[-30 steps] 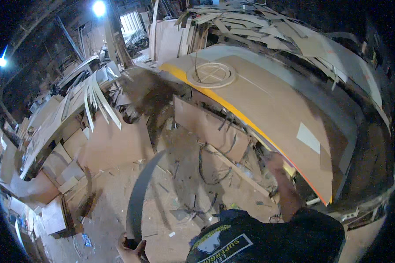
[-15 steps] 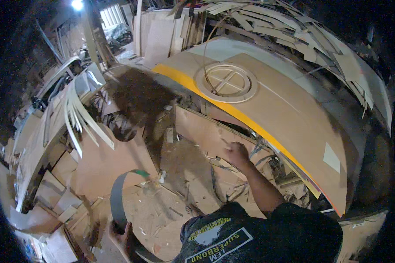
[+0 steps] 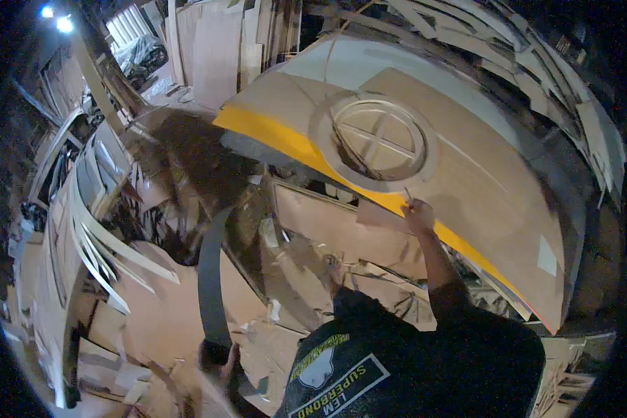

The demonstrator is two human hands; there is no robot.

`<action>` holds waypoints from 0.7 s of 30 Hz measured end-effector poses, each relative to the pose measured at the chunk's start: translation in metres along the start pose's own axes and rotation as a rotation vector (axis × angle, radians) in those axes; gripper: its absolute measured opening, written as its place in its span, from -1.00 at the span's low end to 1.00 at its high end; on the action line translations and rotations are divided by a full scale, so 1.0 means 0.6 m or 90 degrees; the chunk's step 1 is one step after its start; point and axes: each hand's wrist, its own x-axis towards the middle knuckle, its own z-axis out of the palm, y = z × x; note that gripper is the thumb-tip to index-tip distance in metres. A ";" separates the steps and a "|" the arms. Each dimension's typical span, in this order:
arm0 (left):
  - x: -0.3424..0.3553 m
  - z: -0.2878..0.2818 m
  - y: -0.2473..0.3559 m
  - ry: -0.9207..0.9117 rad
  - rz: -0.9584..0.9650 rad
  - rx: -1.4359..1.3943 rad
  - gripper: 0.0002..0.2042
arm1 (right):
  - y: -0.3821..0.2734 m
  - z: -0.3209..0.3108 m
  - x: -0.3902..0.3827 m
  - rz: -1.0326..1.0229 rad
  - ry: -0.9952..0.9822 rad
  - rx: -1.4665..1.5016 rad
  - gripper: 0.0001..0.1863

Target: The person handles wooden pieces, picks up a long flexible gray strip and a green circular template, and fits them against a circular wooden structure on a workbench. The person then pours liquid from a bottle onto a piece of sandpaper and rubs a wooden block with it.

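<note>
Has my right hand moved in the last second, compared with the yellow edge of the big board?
Yes. The right hand has risen from the scrap pieces below up to the yellow edge, near the round cutout.

Left hand around curved dark strip; right hand at yellow board edge.

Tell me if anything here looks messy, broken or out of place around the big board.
Yes. Below the yellow-edged board, offcuts and broken sheet scraps lie heaped at all angles. Thin pale strips splay loosely off the stack on the left. The left hand grips a dark curved strip; the right hand is at the board's edge.
</note>
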 end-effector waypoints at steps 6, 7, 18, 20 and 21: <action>0.169 0.071 0.077 0.067 -0.071 -0.033 -0.47 | -0.095 0.263 0.306 0.026 -0.136 -0.102 -0.67; 0.206 0.085 0.080 0.052 -0.075 -0.047 -0.47 | -0.039 0.299 0.351 -0.072 -0.065 -0.012 -0.65; 0.568 0.109 0.102 0.063 -0.051 -0.110 -0.40 | -0.172 0.246 0.379 0.046 -0.028 -0.065 -0.75; 0.661 0.134 0.116 0.021 0.002 -0.126 -0.39 | -0.214 0.218 0.358 -0.118 0.015 -0.114 -0.81; 0.705 0.151 0.121 0.003 0.047 -0.143 -0.38 | -0.255 0.197 0.349 -0.109 0.027 -0.128 -0.81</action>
